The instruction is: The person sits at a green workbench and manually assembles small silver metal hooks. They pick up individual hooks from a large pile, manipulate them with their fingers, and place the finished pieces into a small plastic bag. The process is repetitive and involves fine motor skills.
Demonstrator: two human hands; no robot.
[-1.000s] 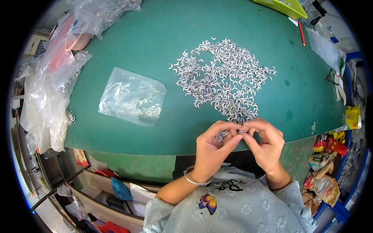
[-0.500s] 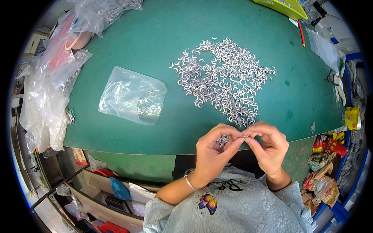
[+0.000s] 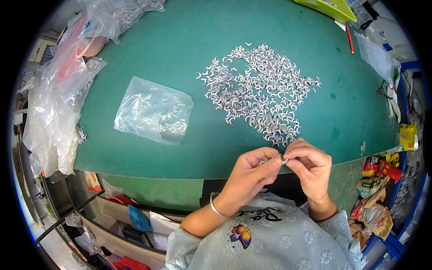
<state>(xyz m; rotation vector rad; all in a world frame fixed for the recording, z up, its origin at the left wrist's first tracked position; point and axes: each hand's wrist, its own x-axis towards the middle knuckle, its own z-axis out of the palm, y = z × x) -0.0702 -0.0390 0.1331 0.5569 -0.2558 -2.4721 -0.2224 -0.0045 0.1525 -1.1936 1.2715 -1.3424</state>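
Observation:
Near the table's front edge, my left hand (image 3: 253, 173) and my right hand (image 3: 310, 168) meet at the fingertips. Between them they pinch a small silvery curved metal piece (image 3: 283, 160). More of these silvery pieces are tucked inside my left hand, mostly hidden by its curled fingers. Just beyond my hands spreads a large loose pile of crescent-shaped silvery metal pieces (image 3: 265, 90) on the green table (image 3: 180, 54). To the left of the pile lies a clear plastic bag (image 3: 143, 105) with some shiny small pieces in it.
Filled clear bags (image 3: 54, 112) and a pink basin (image 3: 92, 46) crowd the table's left side. A yellow-green basket (image 3: 330, 10) sits at the far right, with a red pen (image 3: 349, 39) below it. Colourful packets (image 3: 380, 171) stand off the right edge.
My left hand has turned, its fingers curling further over the pieces inside it. The fingertips of both hands stay together on the small piece, which now sits at a different angle.

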